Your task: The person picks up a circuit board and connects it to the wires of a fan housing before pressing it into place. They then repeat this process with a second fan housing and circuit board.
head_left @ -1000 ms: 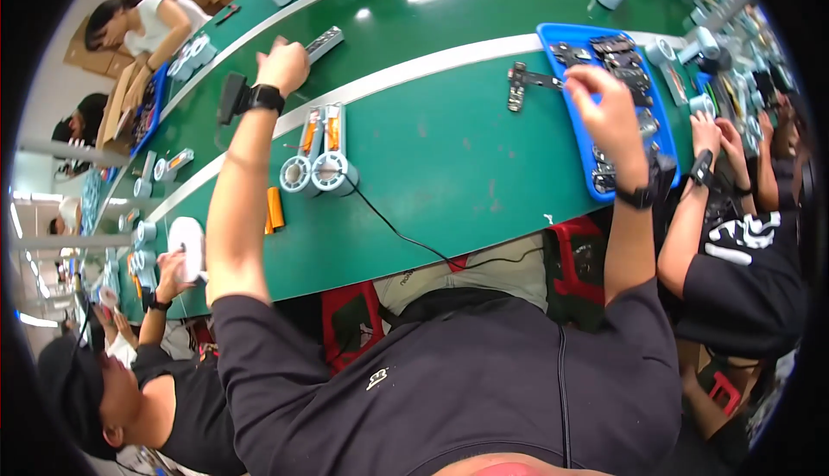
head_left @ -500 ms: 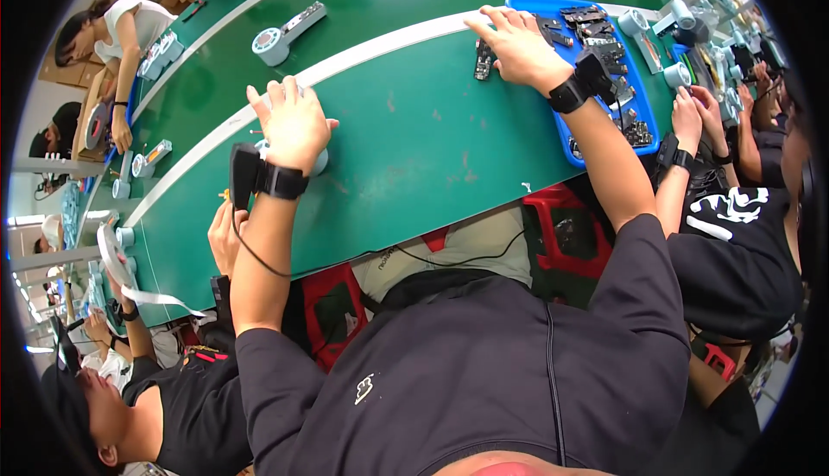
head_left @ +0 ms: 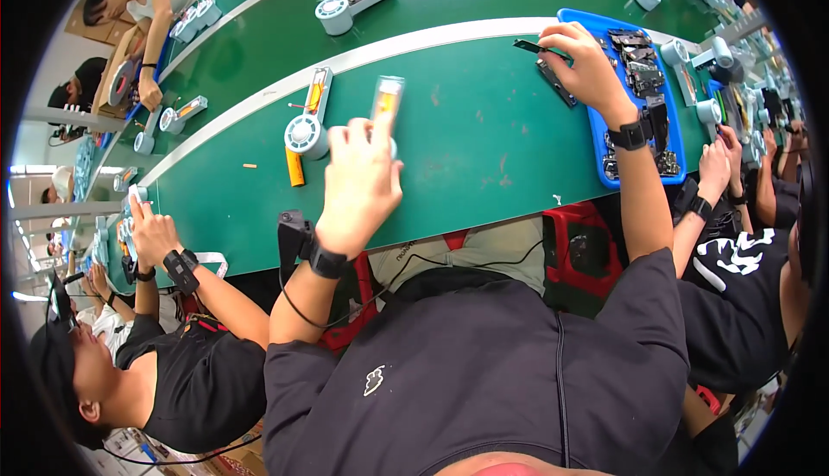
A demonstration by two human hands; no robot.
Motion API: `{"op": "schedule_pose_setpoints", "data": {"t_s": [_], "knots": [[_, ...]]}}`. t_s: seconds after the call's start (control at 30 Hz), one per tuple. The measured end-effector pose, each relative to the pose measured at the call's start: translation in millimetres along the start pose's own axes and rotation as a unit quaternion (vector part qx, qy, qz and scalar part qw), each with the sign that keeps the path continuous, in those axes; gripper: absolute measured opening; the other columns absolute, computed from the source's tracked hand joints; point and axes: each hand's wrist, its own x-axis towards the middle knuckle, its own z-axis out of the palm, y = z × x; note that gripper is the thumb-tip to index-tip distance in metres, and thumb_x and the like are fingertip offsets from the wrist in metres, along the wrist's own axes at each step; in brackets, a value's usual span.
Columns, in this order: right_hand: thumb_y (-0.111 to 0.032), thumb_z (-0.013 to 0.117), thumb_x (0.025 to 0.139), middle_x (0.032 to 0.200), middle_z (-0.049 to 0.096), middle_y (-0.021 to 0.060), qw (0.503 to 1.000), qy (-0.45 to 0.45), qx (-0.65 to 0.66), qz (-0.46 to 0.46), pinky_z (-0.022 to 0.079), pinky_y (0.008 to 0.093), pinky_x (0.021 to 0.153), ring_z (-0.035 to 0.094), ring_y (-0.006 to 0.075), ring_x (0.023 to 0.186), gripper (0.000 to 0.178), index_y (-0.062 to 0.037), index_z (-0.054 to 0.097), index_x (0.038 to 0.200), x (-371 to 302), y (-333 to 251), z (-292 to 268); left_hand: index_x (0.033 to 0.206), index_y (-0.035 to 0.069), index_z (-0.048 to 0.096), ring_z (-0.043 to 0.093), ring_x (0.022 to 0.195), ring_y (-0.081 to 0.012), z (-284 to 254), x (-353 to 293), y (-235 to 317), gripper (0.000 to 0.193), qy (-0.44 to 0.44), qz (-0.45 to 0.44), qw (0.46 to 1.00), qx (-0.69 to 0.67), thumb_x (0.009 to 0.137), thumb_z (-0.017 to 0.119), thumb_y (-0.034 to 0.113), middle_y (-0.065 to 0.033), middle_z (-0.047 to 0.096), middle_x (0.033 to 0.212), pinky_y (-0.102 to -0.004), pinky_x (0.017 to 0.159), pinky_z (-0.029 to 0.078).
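Left fingers (head_left: 358, 136) clasp a pale-blue unit (head_left: 389, 98) jutting beyond them; right fingers (head_left: 563, 41) pinch a black part (head_left: 525, 45).

The head view looks steeply down and forward from the wearer's head, through the left of two side-by-side fisheye cameras, with the dark T-shirt (head_left: 475, 381) so near that it fills the near middle. Beyond it, the left hand (head_left: 358, 174) and right hand (head_left: 580, 66) show whole above the green workbench (head_left: 471, 174). The wide lens takes in the co-worker (head_left: 203, 381) at left and the neighbour (head_left: 734, 312) at right, bending the pale dividing strip (head_left: 440, 38) farther off.
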Motion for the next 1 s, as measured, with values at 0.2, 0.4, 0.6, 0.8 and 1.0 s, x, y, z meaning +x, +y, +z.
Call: {"op": "schedule_pose_setpoints", "data": {"t_s": [0.2,0.4,0.6,0.8,1.0], "knots": [[-0.005,0.07,0.096,0.11,0.071,0.0039,0.85,-0.027,0.443,0.284,0.055,0.0281,0.087,0.068,0.014,0.099,0.013,-0.0001,0.069,0.108,-3,-44,10,0.129,0.01,0.06,0.051,0.126,-0.0326,6,27,14,0.056,-0.044,0.289,0.956,-0.011,0.075,0.072,0.001,-0.012,0.058,0.122,-0.054,0.109,0.044],[-0.003,0.071,0.095,0.105,0.072,0.0061,0.77,0.032,0.573,0.28,0.057,0.0284,0.089,0.069,0.0123,0.098,0.026,0.0009,0.065,0.12,-5,-90,4,0.123,0.007,0.067,0.047,0.135,-0.0357,20,32,8,0.056,-0.007,0.355,0.932,-0.072,0.069,0.069,-0.008,-0.014,0.053,0.14,-0.0544,0.116,0.035],[-0.005,0.073,0.091,0.094,0.07,0.0119,0.915,-0.161,0.365,0.061,0.056,0.0338,0.077,0.071,0.0224,0.085,0.023,0.0006,0.065,0.113,-2,-129,3,0.13,0.006,0.065,0.054,0.128,-0.0353,-25,14,17,0.054,0.121,0.185,0.925,-0.31,0.077,0.071,-0.004,-0.0164,0.055,0.139,-0.05,0.112,0.042],[-0.008,0.076,0.089,0.088,0.067,0.0102,0.876,-0.221,0.412,0.116,0.055,0.0354,0.079,0.07,0.0243,0.083,0.025,-0.001,0.063,0.109,14,-157,-18,0.116,0.002,0.069,0.066,0.103,-0.0336,-21,9,25,0.03,-0.07,-0.004,0.857,-0.51,0.086,0.077,0.003,-0.0171,0.064,0.117,-0.0431,0.093,0.054],[-0.007,0.076,0.089,0.092,0.071,0.0089,0.943,-0.093,0.303,0.101,0.056,0.0317,0.077,0.071,0.0183,0.083,0.035,-0.0022,0.06,0.119,9,-82,-19,0.115,0.003,0.069,0.065,0.102,-0.0314,3,-12,30,0.026,0.061,0.01,0.897,-0.438,0.089,0.074,0.005,-0.015,0.064,0.117,-0.0414,0.087,0.054]]}}
